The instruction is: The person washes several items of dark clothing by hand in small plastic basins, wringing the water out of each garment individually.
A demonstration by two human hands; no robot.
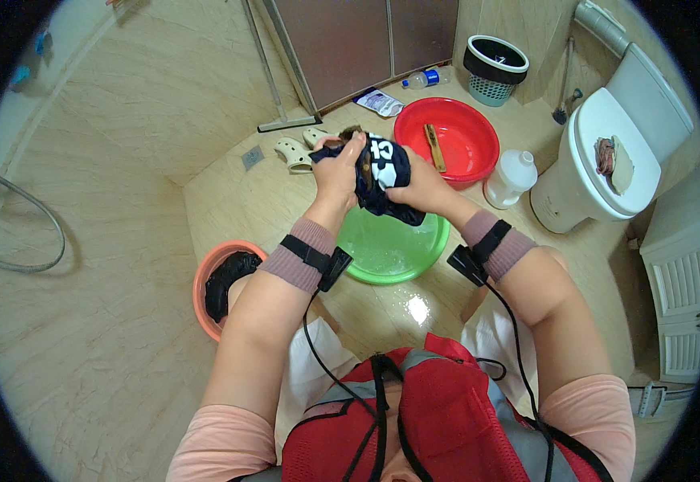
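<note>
A dark navy cloth item with white lettering [384,161] is bunched between both hands, above a green plastic basin [395,253]. My left hand [339,172] grips its left end, the thumb pointing up along the fabric. My right hand [420,184] holds the right side, thumb across the front. The basin below appears to hold cloudy water, though the cloth and hands hide its far edge. Behind my right hand, a red basin [476,169] has a wooden brush [433,147] in it. Dark wet-looking cloth [223,283] lies in an orange basin [200,295] at the left.
A white plastic jug [511,178] stands between the red basin and the toilet [606,138], whose lid bears crumpled cloths [618,165]. Pale clogs [294,155], a floor squeegee [290,123], a pouch [380,102], a plastic bottle [427,78] and a waste bin [490,90] are farther off.
</note>
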